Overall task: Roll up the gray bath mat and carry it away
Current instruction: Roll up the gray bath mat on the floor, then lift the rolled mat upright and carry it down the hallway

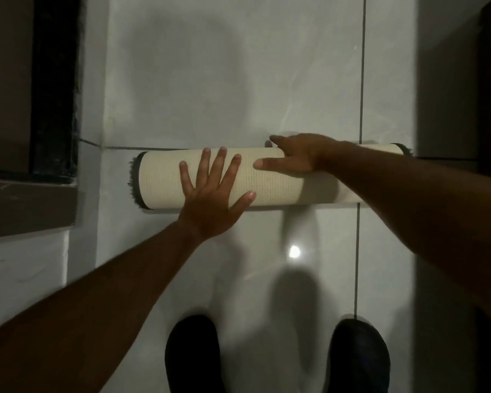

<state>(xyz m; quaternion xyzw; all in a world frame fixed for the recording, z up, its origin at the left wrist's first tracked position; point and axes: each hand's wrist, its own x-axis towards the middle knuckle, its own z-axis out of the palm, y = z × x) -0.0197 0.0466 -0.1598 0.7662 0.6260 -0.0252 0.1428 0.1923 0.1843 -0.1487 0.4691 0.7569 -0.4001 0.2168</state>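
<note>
The bath mat is lying fully rolled on the pale tiled floor, a long roll stretching from 9 o'clock to 3 o'clock across the middle of the view. Its cream woven backing is facing outward, and dark gray pile is showing only at the two ends.

The left hand is resting palm down on the roll, left of its middle, with the fingers spread wide and flat, pointing toward 12 o'clock; the thumb is lying along the near side of the roll. It is pressing on the mat, not gripping it.

The right hand is reaching in from 3 o'clock and lying over the top of the roll, right of its middle. Its fingers are extended loosely toward 9 o'clock, one over the far edge and the thumb flat on the backing, not closed around anything. The right forearm is crossing over the right part of the roll.

Two dark shoes are standing on the floor at 6 o'clock. A dark door frame is running along the left at 9 o'clock.
</note>
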